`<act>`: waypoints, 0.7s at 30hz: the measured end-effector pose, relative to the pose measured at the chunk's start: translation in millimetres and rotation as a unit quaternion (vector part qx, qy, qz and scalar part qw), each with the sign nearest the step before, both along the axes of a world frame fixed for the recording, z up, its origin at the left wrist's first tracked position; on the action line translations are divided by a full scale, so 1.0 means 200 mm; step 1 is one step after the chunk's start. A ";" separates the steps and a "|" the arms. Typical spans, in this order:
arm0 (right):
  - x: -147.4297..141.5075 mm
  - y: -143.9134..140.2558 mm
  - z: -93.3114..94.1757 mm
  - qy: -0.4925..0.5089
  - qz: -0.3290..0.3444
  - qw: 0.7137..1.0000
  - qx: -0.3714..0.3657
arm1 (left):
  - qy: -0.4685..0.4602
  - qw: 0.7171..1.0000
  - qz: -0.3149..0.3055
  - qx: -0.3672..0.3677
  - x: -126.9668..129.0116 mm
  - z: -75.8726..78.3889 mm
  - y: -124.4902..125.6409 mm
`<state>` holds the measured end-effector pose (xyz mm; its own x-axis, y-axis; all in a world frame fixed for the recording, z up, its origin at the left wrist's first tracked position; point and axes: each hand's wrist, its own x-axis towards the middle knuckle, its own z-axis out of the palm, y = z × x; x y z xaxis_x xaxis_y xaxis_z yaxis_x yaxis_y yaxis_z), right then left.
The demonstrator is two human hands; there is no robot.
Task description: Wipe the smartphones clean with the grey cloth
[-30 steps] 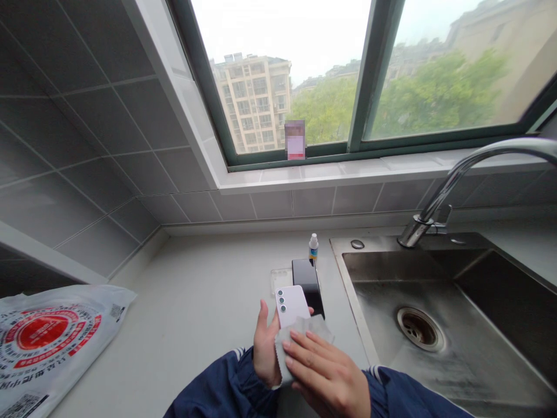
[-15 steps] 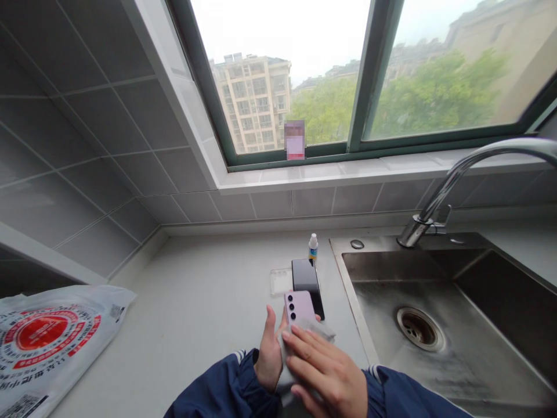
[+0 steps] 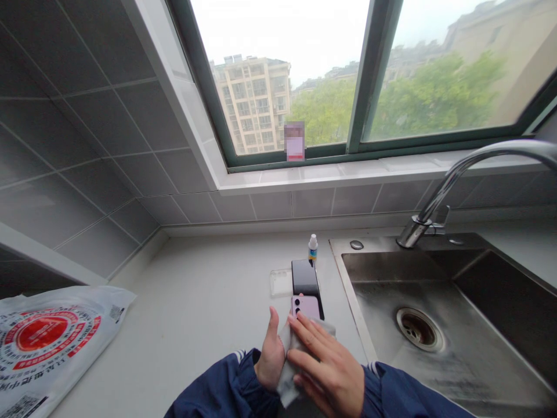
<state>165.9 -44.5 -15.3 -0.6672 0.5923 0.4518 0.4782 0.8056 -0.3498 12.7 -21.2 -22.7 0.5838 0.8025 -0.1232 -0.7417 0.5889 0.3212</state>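
A pale kitchen counter [image 3: 195, 302] is seen under a grey-tiled wall and a green-framed window, with a steel sink [image 3: 435, 307] set at three o'clock.

At six o'clock of the view, a lilac phone [image 3: 307, 305] is gripped from below by the left hand [image 3: 270, 354], fingers curled round its lower part and thumb raised along its left edge. The right hand [image 3: 326, 366] is laid over it with fingers flat and close together, pressing a grey cloth [image 3: 288, 371] against the phone's back. Only the camera end of the phone is left uncovered, pointing toward twelve o'clock, so its long axis runs away from the body. Both hands are in contact with it; neither is nearer.

Directly beyond, at twelve o'clock from the hands, a black phone [image 3: 306, 278] lies flat on the counter, its long axis likewise running away. A clear case [image 3: 281, 283] lies touching its left side, and a small dropper bottle [image 3: 313, 247] stands upright just past it.

Counted: two phones, one cloth, one case, one bottle. A printed plastic bag [image 3: 52, 337] is spread out at nine o'clock, well apart.
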 end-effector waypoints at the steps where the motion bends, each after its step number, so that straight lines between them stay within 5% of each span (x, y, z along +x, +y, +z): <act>1: 0.00 0.00 0.00 0.004 -0.002 1.000 0.002 | 0.003 1.000 -0.004 0.002 0.00 0.00 0.00; 10: 0.01 0.02 -0.02 0.033 -0.019 0.999 0.025 | 0.020 0.999 -0.024 -0.011 0.00 0.02 0.01; 15: 0.03 0.03 -0.03 0.160 -0.035 0.985 0.060 | 0.016 0.999 -0.048 -0.003 0.00 0.04 0.00; 21: 0.03 0.03 0.03 0.281 -0.112 0.953 0.001 | 0.036 0.996 -0.075 -0.001 0.00 0.04 -0.01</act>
<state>171.4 -38.1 -9.6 -0.1759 0.6899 0.7022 0.3759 0.7063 -0.5999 12.4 -23.2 -15.5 0.6870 0.7060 -0.1719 -0.6195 0.6928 0.3692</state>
